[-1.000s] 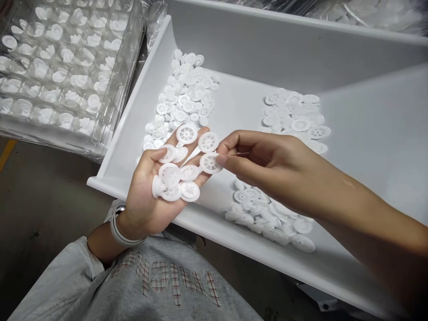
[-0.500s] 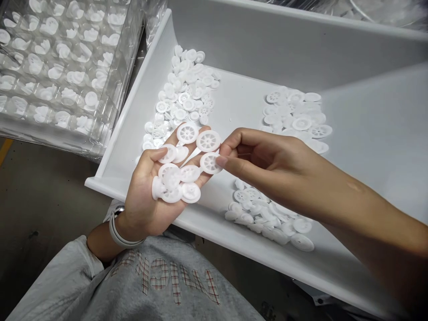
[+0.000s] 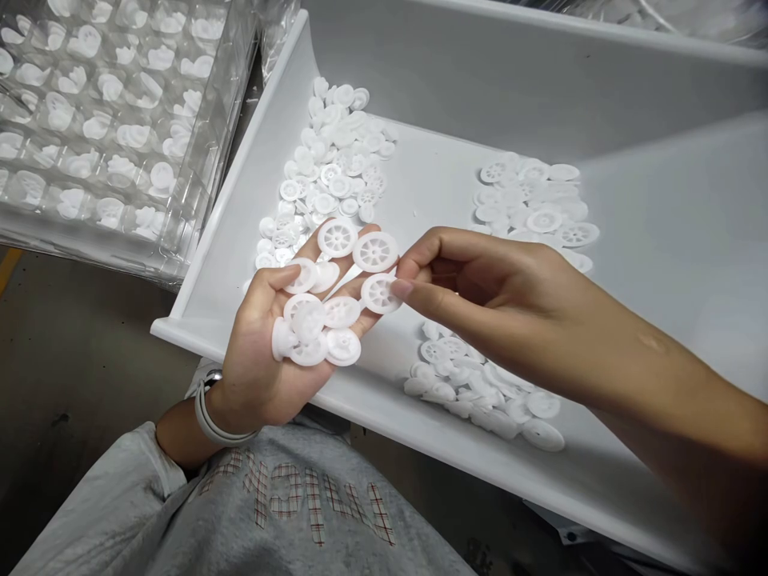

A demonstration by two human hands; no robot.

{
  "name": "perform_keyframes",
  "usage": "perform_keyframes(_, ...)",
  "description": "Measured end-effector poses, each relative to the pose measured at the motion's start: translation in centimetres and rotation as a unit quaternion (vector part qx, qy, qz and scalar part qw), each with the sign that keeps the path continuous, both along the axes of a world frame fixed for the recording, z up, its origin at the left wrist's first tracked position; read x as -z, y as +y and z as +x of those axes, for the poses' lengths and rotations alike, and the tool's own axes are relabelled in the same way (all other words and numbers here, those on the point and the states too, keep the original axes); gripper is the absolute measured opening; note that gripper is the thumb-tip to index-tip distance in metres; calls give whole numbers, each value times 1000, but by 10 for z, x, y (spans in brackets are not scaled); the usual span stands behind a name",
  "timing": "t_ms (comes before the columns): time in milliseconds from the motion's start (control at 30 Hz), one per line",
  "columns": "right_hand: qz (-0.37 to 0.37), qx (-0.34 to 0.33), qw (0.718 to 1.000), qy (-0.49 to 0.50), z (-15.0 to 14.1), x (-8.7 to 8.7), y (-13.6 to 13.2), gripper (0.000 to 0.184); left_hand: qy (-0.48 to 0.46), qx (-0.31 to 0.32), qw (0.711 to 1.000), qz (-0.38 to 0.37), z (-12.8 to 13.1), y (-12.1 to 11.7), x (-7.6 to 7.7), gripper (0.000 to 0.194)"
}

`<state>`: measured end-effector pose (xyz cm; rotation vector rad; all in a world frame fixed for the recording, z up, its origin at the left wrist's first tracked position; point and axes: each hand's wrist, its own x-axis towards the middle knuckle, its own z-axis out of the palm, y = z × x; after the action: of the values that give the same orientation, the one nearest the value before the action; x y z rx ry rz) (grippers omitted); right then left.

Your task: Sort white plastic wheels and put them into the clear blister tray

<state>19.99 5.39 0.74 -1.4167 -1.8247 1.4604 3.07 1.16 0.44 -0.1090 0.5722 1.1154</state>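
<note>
My left hand (image 3: pixel 255 348) lies palm up, its thumb resting on one of several white plastic wheels (image 3: pixel 342 313) spread over the palm and fingers. Most are round and spoked; one piece near the base of the thumb looks like a small spool. At the left fingertips, my right hand (image 3: pixel 498 300) pinches the edge of a spoked wheel (image 3: pixel 380 294) between thumb and forefinger. Both hands are above a large grey tray (image 3: pixel 432 156). My right hand's other fingers are curled and partly hidden.
Inside the tray lie a pile of smaller wheels (image 3: pixel 336 180) at left, larger wheels (image 3: pixel 543 219) at back right, and more white discs (image 3: pixel 480 388) near the front wall. A clear compartment tray (image 3: pixel 195 180) filled with white parts stands at upper left. Clear plastic wrap (image 3: pixel 708 20) shows behind.
My right hand has shifted very slightly to the right, still pinching the wheel. My left hand and the wheels on it have hardly moved.
</note>
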Motion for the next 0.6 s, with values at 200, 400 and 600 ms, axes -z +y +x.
perform_keyframes(200, 11, -7, 1000, -19, -1, -3, 0, 23, 7, -1, 1000, 7, 0, 1, 1, 54)
perform_keyframes(400, 29, -4, 999, -30, 0, -6, -1, 17, 26, 9, 1000, 9, 0, 0, 1, 55)
perform_keyframes(600, 36, 0, 999, -32, -1, -10, -3, 17, 31, 12, 999, -1, -1, 1, 1, 56)
